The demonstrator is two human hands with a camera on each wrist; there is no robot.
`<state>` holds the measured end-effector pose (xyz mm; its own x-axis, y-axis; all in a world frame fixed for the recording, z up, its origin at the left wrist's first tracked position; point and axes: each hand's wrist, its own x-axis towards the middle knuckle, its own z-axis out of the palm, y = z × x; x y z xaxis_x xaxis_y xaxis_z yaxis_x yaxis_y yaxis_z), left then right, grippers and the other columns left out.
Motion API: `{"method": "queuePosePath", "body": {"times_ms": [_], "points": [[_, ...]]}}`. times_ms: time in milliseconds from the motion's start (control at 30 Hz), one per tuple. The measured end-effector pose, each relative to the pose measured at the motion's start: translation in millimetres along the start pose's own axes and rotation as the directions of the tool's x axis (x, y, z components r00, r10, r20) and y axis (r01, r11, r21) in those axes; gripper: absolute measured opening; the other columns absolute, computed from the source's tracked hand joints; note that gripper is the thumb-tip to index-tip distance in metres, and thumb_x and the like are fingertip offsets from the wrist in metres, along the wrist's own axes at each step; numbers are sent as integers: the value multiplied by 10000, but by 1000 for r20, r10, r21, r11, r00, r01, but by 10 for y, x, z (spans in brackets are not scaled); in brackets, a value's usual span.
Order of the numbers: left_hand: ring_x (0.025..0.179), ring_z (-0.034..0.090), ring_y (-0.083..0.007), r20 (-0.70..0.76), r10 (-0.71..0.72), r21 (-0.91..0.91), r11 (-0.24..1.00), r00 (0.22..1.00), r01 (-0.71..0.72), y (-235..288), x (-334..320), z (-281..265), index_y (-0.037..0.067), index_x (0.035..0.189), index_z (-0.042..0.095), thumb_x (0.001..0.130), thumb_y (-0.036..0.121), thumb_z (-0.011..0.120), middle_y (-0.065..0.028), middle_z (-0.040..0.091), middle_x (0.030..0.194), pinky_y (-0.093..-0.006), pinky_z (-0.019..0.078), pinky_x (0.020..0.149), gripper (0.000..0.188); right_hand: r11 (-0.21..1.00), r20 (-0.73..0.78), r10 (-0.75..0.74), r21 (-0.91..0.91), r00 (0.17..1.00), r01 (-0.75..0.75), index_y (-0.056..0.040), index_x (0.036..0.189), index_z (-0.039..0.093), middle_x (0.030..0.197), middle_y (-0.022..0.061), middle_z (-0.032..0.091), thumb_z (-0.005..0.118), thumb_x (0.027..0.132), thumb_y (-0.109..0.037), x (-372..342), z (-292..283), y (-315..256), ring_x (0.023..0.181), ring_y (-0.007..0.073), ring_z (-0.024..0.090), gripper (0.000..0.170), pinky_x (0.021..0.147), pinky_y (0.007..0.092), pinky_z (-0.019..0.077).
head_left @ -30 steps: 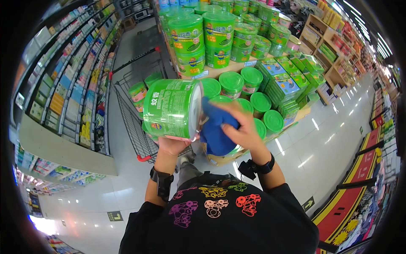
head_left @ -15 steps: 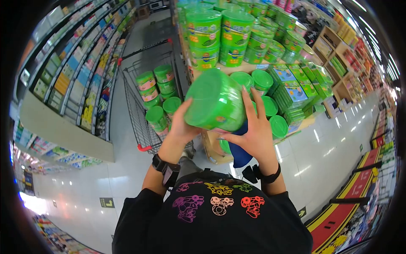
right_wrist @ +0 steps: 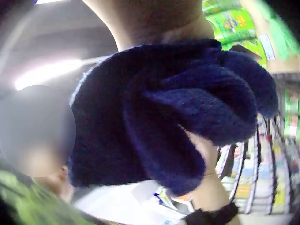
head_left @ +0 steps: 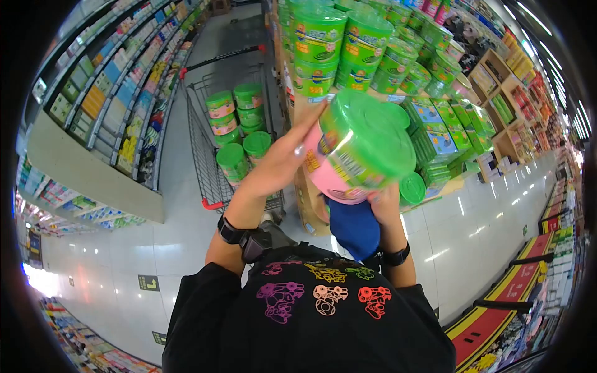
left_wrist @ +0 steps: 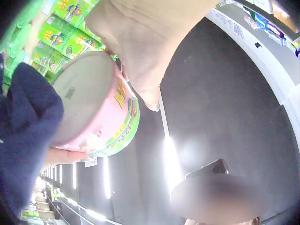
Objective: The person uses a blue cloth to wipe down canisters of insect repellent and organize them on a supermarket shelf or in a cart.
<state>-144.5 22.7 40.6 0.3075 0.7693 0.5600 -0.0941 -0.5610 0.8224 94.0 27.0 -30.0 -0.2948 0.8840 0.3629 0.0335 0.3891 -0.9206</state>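
- Long shelves [head_left: 121, 93] are seen filled with packaged goods at the upper left of the head view.
- A wooden rack [head_left: 486, 61] is stocked with packets at the upper right.
- Bright strip lights [head_left: 533, 18] are lined up near the top right corner.
- Red-and-yellow panels [head_left: 474, 339] are crossed by black bars [head_left: 502, 305] at the lower right.
- A green sign [head_left: 149, 283], apparently arrow-marked, is set on pale floor tiles [head_left: 102, 258], lower left.

black short-sleeved top | multicoloured cartoon prints | black wrist straps | grey trousers
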Motion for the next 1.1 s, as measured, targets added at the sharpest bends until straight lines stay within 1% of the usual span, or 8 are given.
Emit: {"method": "queuePosePath", "body": {"times_ms": [67, 167, 367, 500, 633, 767, 833, 1100], "points": [[1354, 224, -250, -8, 6, 94, 996, 1000, -5, 22, 21, -8, -23, 1410, 206, 905, 582, 324, -164, 260, 1450, -346, 149, 1097, 797, 857, 99, 156, 482, 983, -184, -12, 1298, 363, 1187, 105, 543, 527, 875, -480, -40, -42, 365, 1065, 217, 543, 652, 928, 325, 428], [1350, 234, -257, -22, -33, 37, 999, 999, 34, -1, 5, 19, -22, 1408, 214, 874, 641, 314, -163, 260, 1450, -349, 155, 1095, 857, 280, 313, 331, 868, 890, -409, -33, 1294, 376, 1153, 90, 554, 473, 870, -546, -15, 247, -349, 1007, 186, 562, 672, 893, 286, 454], [1340, 254, -259, -93, -76, -95, 993, 993, 67, -340, -172, -31, -5, 1400, 254, 890, 591, 350, -154, 286, 1439, -347, 171, 1090, 790, 284, 364, 493, 792, 790, -541, -34, 1280, 409, 1102, 93, 577, 397, 883, -580, -97, 242, -182, 917, 144, 591, 675, 779, 267, 503], [1339, 251, -248, -120, -133, -63, 990, 984, 126, -351, -272, 32, 37, 1408, 263, 929, 469, 363, -145, 286, 1443, -360, 171, 1092, 653, 411, 246, 437, 801, 865, -436, -134, 1445, 27, 1014, 176, 593, 489, 929, -234, -248, 327, -312, 896, 228, 610, 700, 787, 319, 511], [1335, 252, -230, -82, -177, -75, 982, 981, 171, -302, -341, 89, 67, 1419, 248, 918, 316, 466, -129, 271, 1445, -345, 192, 1089, 600, 365, 281, 450, 809, 848, -462, -165, 1429, -104, 996, 199, 595, 507, 879, -48, -379, 245, -94, 844, 254, 623, 830, 760, 338, 524], [1321, 270, -223, -139, -195, -340, 930, 971, 138, -510, -443, 161, 90, 1440, 203, 853, 209, 558, -137, 247, 1446, -340, 230, 1073, 696, 315, 316, 552, 777, 771, -545, -45, 1370, 234, 955, 188, 610, 450, 934, -343, -298, 259, -189, 822, 236, 626, 571, 768, 329, 517], [1312, 287, -221, -162, -282, -443, 877, 946, 186, -563, -466, 190, 82, 1445, 178, 848, 202, 564, -139, 258, 1441, -335, 234, 1067, 721, 337, 328, 587, 732, 740, -592, -11, 1314, 355, 969, 178, 615, 373, 922, -501, -270, 288, -238, 826, 231, 630, 628, 768, 325, 519], [1275, 329, -197, -73, -419, -375, 852, 905, 365, -744, -540, 100, 61, 1452, 103, 844, 169, 588, -132, 293, 1422, -295, 249, 1045, 785, 259, 426, 613, 688, 666, -678, -23, 1308, 384, 1112, 164, 586, 360, 879, -603, -372, 259, 171, 927, 226, 619, 721, 807, 317, 512]]}}
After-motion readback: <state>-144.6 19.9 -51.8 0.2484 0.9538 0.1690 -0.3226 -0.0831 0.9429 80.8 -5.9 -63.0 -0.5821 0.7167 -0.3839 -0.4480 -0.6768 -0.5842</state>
